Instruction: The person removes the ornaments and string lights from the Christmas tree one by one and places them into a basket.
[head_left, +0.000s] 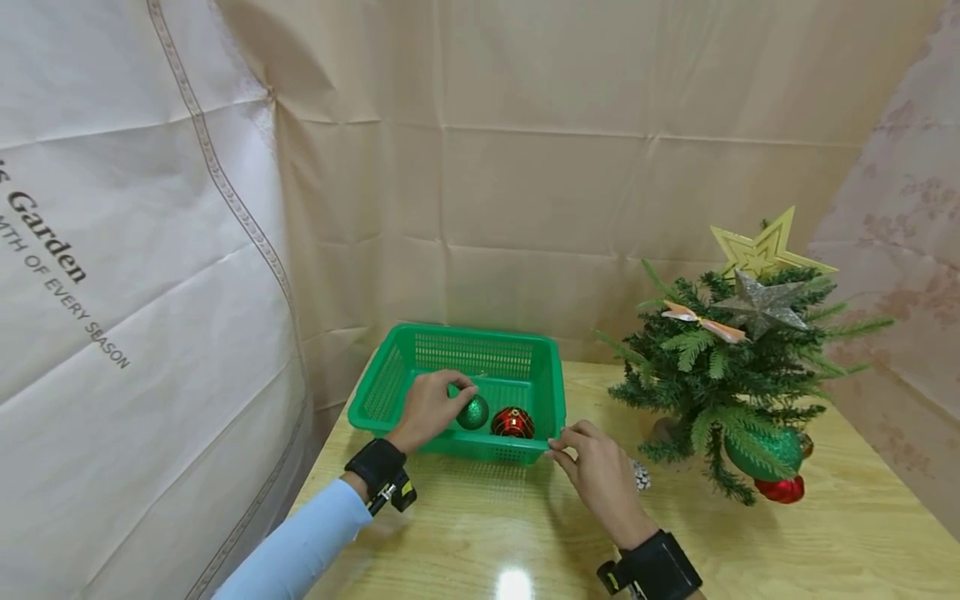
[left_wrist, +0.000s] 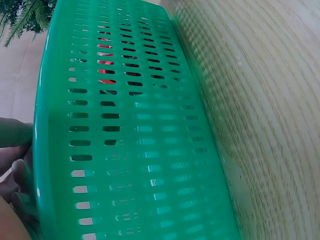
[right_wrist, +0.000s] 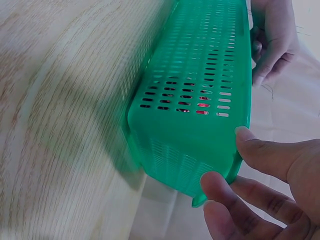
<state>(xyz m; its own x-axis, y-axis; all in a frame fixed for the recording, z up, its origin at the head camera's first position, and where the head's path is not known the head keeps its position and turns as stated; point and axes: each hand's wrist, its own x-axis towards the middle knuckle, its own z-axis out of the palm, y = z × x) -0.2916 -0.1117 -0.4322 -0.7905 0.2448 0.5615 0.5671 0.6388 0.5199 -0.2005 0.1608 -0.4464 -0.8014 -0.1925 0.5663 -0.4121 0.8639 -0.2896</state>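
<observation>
A green plastic basket (head_left: 480, 450) with slotted walls stands on the table. Inside it, a glittery green Christmas ball (head_left: 472, 412) lies left of a red Christmas ball (head_left: 513, 422) with gold lines. My left hand (head_left: 433, 407) reaches over the basket's front rim, and its thumb and index finger pinch at the top of the green ball. At the front right corner, my right hand (head_left: 600, 473) grips the basket's rim between thumb and fingers. The right wrist view shows its thumb (right_wrist: 265, 152) on the rim's edge. Basket wall hides the green ball in the left wrist view.
To the right stands a small Christmas tree (head_left: 697, 375) with a gold star (head_left: 761, 250), a silver star (head_left: 763, 304), a bow (head_left: 703, 322) and hanging balls. A pinecone (head_left: 641, 476) lies on the table (head_left: 465, 533) beside my right hand. Cloth (head_left: 540, 183) hangs behind.
</observation>
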